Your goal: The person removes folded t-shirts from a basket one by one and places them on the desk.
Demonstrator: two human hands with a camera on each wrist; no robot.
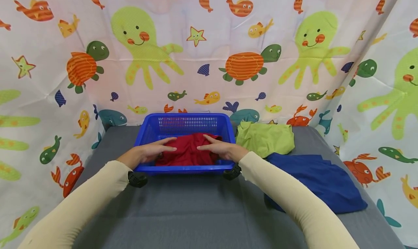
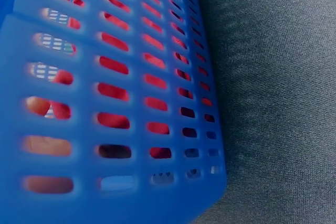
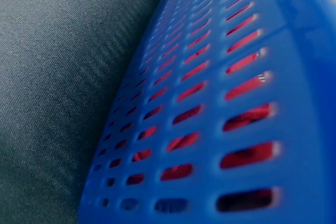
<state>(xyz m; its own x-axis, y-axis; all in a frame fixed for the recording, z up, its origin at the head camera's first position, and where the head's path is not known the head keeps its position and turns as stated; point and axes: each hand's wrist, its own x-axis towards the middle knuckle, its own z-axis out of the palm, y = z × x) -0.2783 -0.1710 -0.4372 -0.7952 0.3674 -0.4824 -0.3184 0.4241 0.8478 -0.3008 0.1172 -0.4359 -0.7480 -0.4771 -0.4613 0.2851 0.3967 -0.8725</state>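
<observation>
A blue plastic basket (image 1: 186,169) with slotted walls stands on the grey table, and a crumpled red cloth (image 1: 187,152) lies inside it. My left hand (image 1: 151,151) reaches over the basket's left side, fingers extended at the cloth's left part. From the opposite side my right hand (image 1: 222,149) comes in the same way, its fingers spread at the cloth's right part. Both wrist views are filled mostly by the basket's front wall (image 2: 126,114), where red fabric (image 3: 184,140) shows through the slots. Parts of the left hand also appear through the slots in the left wrist view.
Right of the basket sits a folded lime-green cloth (image 1: 266,137). A folded dark blue cloth (image 1: 316,182) lies in front of it, beside my right forearm. Patterned curtains (image 1: 202,53) with sea animals enclose the grey table (image 1: 183,212) at the back and sides.
</observation>
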